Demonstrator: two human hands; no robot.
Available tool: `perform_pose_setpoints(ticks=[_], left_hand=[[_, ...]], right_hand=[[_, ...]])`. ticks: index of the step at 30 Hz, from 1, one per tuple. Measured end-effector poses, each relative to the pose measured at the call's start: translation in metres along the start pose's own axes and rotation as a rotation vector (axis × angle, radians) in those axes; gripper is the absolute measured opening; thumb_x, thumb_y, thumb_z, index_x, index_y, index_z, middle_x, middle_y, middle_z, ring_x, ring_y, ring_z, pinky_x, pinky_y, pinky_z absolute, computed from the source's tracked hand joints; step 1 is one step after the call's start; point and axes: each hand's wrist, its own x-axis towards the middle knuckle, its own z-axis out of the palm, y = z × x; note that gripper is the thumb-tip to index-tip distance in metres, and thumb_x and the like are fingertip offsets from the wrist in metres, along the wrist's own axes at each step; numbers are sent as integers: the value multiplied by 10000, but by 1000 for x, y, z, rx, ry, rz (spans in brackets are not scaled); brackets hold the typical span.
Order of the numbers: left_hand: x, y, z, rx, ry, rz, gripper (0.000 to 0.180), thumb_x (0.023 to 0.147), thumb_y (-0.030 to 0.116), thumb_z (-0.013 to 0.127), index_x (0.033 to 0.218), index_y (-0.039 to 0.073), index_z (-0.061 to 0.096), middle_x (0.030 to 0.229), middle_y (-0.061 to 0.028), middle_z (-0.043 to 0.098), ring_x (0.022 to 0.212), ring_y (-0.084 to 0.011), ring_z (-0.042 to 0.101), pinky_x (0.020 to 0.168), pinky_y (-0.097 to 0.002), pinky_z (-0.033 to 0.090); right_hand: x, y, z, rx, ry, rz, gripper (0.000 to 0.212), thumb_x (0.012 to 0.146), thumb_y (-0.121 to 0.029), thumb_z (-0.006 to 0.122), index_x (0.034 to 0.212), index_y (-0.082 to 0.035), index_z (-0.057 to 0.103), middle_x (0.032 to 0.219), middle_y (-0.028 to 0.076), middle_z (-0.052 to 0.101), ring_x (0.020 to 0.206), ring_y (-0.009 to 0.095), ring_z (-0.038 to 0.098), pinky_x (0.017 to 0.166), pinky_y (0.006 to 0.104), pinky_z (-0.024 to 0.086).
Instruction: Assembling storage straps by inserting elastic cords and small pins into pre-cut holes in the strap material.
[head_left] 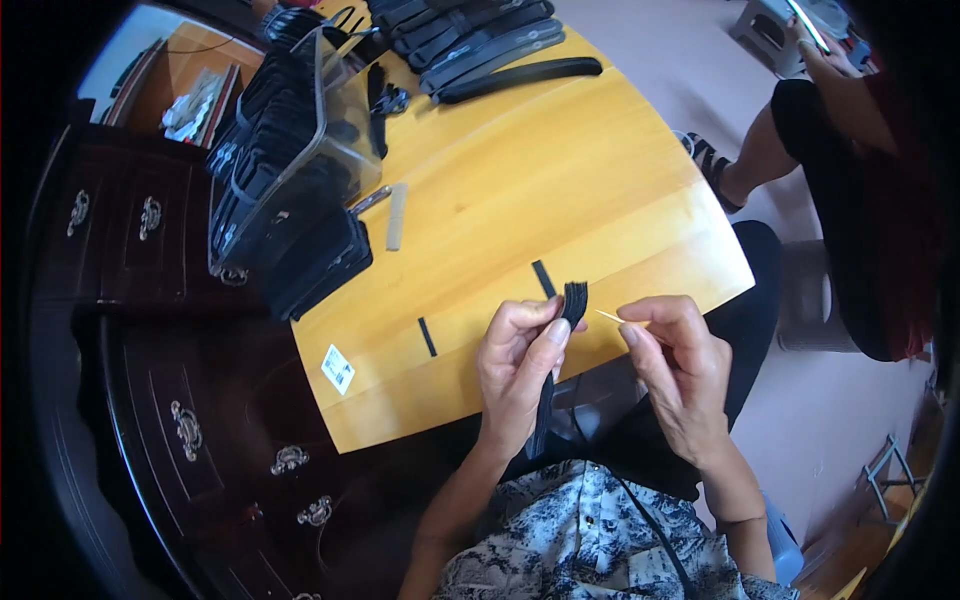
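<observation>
Near the table's front edge, my left hand [512, 372] is closed around a bundle of black strips [575, 298]. Its squared upper end stands out above my thumb, and the lower part hangs below the hand. To the right, the thumb and fingers of my right hand [686, 368] pinch a thin pale stick like a toothpick [609, 316]. The stick's tip points at the bundle, with a small gap between them. A short black strip [543, 278] lies on the table just behind my left hand, and another short black strip [428, 337] lies farther left.
On the wooden table [500, 190] stands a clear plastic bin [322, 120] full of black straps. Stacked black straps [470, 45] lie at the back. A grey flat strip [396, 216] and a white label [338, 369] are at left. Dark drawers [150, 390] adjoin; another person [850, 130] sits at right.
</observation>
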Motion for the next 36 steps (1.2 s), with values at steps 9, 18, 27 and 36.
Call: perform_pose_setpoints(ticks=[9, 18, 27, 36], left_hand=[[0, 12, -1, -15, 2, -61, 342, 901, 44, 591, 1212, -23, 466, 1018, -99, 607, 933, -125, 585, 862, -254, 447], [17, 48, -8, 833, -85, 523, 419, 700, -30, 734, 1098, 20, 614, 915, -125, 654, 800, -241, 640, 727, -318, 503], [27, 37, -6, 729, -183, 469, 454, 715, 78, 778, 1133, 21, 610, 968, -106, 669, 821, -221, 640, 747, -302, 498], [32, 35, -9, 709, -253, 484, 447, 750, 199, 758, 1142, 25, 631, 1004, -100, 683, 775, -213, 609, 717, -303, 478]], right_hand=[[9, 0, 2, -323, -26, -467, 242, 760, -4, 700, 994, -51, 664, 734, 54, 643, 584, 176, 576, 503, 274, 452], [16, -15, -2, -145, 24, -401, 231, 777, -5, 704, 1004, -37, 678, 766, 78, 662, 574, 163, 560, 517, 268, 453], [16, -11, -14, -216, -8, -435, 313, 751, -1, 702, 1058, -49, 669, 674, 70, 605, 551, 175, 546, 499, 282, 441], [16, -16, -22, -280, -114, -412, 316, 758, -8, 696, 1068, -68, 673, 709, 70, 633, 593, 181, 589, 530, 286, 470]])
